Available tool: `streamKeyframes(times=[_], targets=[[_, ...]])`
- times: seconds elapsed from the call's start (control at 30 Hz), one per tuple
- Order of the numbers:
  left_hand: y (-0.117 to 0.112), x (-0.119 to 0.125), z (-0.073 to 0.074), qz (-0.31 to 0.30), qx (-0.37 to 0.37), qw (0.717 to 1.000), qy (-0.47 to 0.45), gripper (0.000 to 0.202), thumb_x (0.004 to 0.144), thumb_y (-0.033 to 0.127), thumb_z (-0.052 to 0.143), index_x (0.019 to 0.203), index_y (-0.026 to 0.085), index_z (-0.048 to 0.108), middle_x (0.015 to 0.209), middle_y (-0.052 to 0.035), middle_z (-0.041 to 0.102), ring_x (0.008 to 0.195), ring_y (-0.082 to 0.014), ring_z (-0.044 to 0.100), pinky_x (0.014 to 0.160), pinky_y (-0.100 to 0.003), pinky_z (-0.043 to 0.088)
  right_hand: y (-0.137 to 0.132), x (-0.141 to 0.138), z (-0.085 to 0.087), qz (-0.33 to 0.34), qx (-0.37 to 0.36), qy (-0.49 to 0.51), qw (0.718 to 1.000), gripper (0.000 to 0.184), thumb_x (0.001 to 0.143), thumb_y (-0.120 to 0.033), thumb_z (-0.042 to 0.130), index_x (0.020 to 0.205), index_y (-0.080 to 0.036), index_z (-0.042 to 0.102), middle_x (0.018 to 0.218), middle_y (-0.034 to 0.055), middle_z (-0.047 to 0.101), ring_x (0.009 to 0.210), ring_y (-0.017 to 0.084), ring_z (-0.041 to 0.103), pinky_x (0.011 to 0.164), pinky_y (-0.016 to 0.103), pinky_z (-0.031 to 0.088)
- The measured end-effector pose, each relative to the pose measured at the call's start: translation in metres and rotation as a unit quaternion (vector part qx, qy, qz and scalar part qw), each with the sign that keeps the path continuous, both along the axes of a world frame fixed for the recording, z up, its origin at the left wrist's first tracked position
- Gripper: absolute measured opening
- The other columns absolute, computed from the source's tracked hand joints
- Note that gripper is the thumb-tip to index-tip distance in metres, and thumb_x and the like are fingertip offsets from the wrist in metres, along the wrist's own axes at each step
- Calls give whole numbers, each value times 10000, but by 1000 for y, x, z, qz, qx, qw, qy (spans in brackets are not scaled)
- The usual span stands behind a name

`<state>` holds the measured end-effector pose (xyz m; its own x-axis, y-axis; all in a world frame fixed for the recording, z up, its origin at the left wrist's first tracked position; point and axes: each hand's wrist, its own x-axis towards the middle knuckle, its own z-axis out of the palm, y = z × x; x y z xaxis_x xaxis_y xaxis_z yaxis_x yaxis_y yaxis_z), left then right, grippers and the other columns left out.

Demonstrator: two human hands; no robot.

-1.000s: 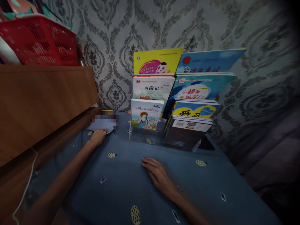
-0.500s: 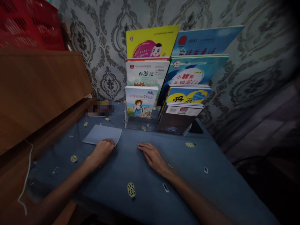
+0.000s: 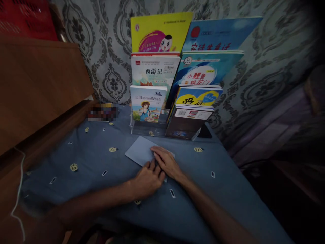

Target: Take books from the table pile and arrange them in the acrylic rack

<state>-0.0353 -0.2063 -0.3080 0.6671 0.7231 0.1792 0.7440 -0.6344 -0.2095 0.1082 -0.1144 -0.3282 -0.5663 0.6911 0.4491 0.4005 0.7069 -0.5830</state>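
Note:
A thin, plain pale-blue booklet (image 3: pixel 139 150) lies at an angle on the cloth-covered table, in front of the book stand. My left hand (image 3: pixel 150 179) is closed at its near edge, with curled fingers gripping it there. Across the booklet's right part rests my right hand (image 3: pixel 166 162), palm down with its fingers stretched out over the cover. The two hands meet at the fingertips and hide the booklet's near right portion.
A clear stand (image 3: pixel 149 128) behind the hands holds several upright children's books in two columns. A pixelated item (image 3: pixel 101 112) lies at the back left. A wooden cabinet (image 3: pixel 43 78) with a red basket (image 3: pixel 27 20) borders the left side, where a white cord (image 3: pixel 19 193) hangs.
My left hand has moved right with the booklet, from the left of the table to the middle. My right hand now lies on the booklet instead of the cloth. The view has shifted slightly.

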Motion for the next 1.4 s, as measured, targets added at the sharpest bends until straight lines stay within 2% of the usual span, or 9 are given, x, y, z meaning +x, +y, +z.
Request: streamKeyframes(times=[0.1,0.2,0.33,0.53,0.63,0.77,0.87,1.1,1.4], targets=[[4,-10,7,-44,-37,997,-46,343,983,405,522,1143,126,643,1178,-162,698,1201,-304,615,965,-423,509,1,0,-3,6,6,-22,1000,365,1019,-282,396,1242,-184,668,1255,122,699,1260,242,601,1097,485,477],[18,-28,12,-49,-88,992,-80,312,1009,359,476,1191,149,620,1213,-121,697,1205,-239,625,1060,-403,458,1,-1,-4,-10,21,-26,999,381,1024,-266,369,1253,-166,656,1261,136,691,1266,249,591,1100,488,470],[55,-51,6,19,-108,991,-80,425,1024,271,389,1424,146,459,1497,-146,512,1420,-223,447,1171,-430,337,2,-1,-5,-40,33,-31,998,394,1013,-233,370,1320,-183,611,1281,138,673,1237,253,598,1072,493,491],[97,-74,-2,136,-107,982,-77,480,1028,289,332,1464,115,435,1556,-164,428,1464,-254,380,1169,-457,344,-4,1,-8,-53,71,-104,991,412,1001,-300,449,1388,-213,558,1374,138,616,1314,284,539,1106,540,445],[95,-76,4,161,-77,982,-64,451,1024,293,350,1418,123,489,1496,-170,507,1401,-258,466,1123,-429,394,1,0,-4,-26,86,-146,985,411,1002,-310,472,1384,-189,566,1428,146,581,1365,283,500,1148,535,404],[83,-73,17,209,-44,977,-10,392,1014,272,368,1266,77,597,1263,-212,660,1178,-302,627,970,-430,469,24,-6,7,45,90,-187,977,378,1014,-247,443,1354,-171,592,1422,127,599,1361,238,517,1171,471,391],[78,-70,25,230,-48,972,18,392,1017,272,357,1167,53,646,1102,-224,700,1027,-321,674,876,-443,478,33,-21,12,44,83,-224,970,382,996,-154,430,1334,-188,604,1434,108,593,1360,219,521,1179,464,376],[79,-70,30,232,-57,970,43,359,975,133,375,1198,64,646,1100,-206,702,994,-316,683,842,-423,471,6,-58,9,17,43,-209,977,465,1001,-188,406,1433,-35,483,1503,202,493,1463,232,380,1223,422,309],[79,-76,21,206,-5,978,31,369,982,133,366,1179,37,663,1050,-210,720,942,-316,696,819,-441,492,4,16,5,-112,-9,-227,967,516,1010,-285,374,1457,-42,458,1546,218,425,1479,283,343,1226,486,298]])
